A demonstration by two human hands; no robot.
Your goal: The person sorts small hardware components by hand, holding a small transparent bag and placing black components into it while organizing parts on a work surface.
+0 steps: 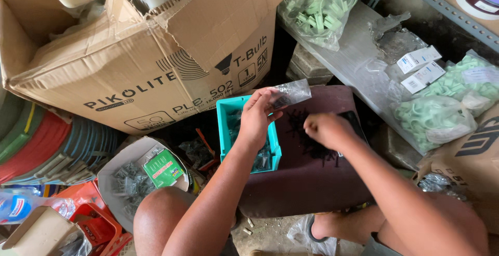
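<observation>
Clear plastic bag (290, 94) pinched in left hand (258, 118) over teal tray (226, 111), right hand (326, 130) closed, fingers bunched, above dark small parts (306, 131), maroon cushion (312, 178) beneath

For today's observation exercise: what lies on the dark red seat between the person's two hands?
In the head view, a scatter of small black screws lies between the left hand and right hand.

Your stool (312, 183) sits at centre with a pile of screws (306, 131) on it. The tray (226, 111) lies at nine o'clock, the cardboard box (150, 63) at eleven, bagged clips (436, 115) at three.
</observation>
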